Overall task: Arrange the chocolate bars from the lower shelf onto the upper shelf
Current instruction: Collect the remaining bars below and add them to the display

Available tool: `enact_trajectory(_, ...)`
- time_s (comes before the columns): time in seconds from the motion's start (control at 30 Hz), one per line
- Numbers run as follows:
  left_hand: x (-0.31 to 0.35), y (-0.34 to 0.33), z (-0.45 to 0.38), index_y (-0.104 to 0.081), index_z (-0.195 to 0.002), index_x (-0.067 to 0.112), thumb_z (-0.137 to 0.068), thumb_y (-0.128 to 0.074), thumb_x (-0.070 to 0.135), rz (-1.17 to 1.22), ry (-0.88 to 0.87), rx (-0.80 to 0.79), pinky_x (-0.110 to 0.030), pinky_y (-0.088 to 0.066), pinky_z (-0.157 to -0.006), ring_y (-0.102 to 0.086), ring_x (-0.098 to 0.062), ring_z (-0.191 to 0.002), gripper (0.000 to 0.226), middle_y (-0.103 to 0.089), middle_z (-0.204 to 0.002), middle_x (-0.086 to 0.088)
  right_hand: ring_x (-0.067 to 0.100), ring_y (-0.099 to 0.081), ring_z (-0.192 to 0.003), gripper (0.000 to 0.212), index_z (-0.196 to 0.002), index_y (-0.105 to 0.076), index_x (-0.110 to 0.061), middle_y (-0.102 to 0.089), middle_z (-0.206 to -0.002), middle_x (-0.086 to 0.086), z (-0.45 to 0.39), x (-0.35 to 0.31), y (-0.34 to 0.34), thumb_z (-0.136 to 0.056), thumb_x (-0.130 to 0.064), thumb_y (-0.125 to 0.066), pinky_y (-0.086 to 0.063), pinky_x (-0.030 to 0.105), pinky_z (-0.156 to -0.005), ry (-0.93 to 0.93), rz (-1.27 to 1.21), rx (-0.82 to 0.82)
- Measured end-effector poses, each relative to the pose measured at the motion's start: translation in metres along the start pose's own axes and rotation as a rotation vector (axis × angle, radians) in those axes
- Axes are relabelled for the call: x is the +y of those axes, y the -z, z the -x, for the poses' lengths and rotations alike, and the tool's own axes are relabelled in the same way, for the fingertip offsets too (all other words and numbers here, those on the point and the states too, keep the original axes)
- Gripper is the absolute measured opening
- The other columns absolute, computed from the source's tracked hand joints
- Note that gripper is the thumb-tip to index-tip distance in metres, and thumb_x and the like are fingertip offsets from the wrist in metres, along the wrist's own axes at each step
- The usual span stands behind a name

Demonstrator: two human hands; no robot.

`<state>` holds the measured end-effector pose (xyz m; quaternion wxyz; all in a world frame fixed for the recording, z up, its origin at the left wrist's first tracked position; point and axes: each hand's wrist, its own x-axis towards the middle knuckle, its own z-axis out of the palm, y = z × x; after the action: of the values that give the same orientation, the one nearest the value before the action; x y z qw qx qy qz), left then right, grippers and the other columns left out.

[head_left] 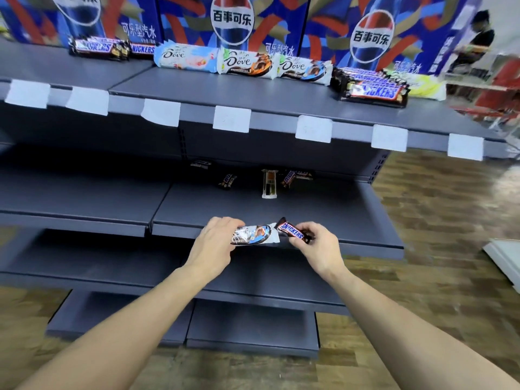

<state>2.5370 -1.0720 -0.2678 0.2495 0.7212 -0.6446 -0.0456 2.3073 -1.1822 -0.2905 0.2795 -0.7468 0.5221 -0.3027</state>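
Left hand (215, 243) gripping Dove bar (254, 235), right hand (318, 246) pinching Snickers bar (292, 230), lower shelf (351, 218) below.

Both bare forearms reach forward, left hand (212, 243) and right hand (319, 249) each curled, gripping.

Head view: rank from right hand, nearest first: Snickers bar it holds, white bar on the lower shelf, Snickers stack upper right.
1. Snickers bar, held in the right hand.
2. White bar, back of lower shelf, above-left.
3. Snickers stack, upper shelf, right end.
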Motion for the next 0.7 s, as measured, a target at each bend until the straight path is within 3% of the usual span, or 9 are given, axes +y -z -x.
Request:
enact_trajectory(0.23,0.057,0.044,0.045,-0.049,-0.128,0.031,-0.085,-0.065,0.006,-0.022,-0.119,0.102,-0.028,-0.045,-0.093,-0.039,-0.005,-0.121,0.052,-0.053,-0.123,0.016,0.008,-0.055,-0.083,0.023,-0.106,-0.068,-0.025,-0.067,-0.097,-0.012,0.038,-0.041,0.070,-0.083,-0.026,-0.073,-0.046,0.027,-0.079,0.219,0.041,0.081)
enact_trajectory(0.4,0.088,0.094,0.069,-0.051,-0.128,0.028,-0.085,-0.062,0.003,-0.033,-0.205,0.179,-0.031,-0.046,-0.091,-0.043,-0.009,-0.117,0.051,-0.053,-0.121,0.014,0.005,-0.052,-0.081,0.028,-0.110,-0.069,-0.027,-0.066,-0.100,-0.014,0.054,-0.081,0.115,-0.082,-0.025,-0.073,-0.043,0.023,-0.081,0.303,0.036,0.099)
enact_trajectory(0.7,0.107,0.183,0.054,-0.052,-0.127,0.025,-0.080,-0.066,0.003,-0.145,-0.305,0.292,-0.034,-0.047,-0.092,-0.044,-0.013,-0.116,0.054,-0.055,-0.121,0.010,0.005,-0.052,-0.081,0.030,-0.106,-0.070,-0.024,-0.066,-0.095,-0.013,0.040,-0.152,0.167,-0.077,-0.020,-0.079,-0.041,0.020,-0.079,0.441,0.115,0.172)
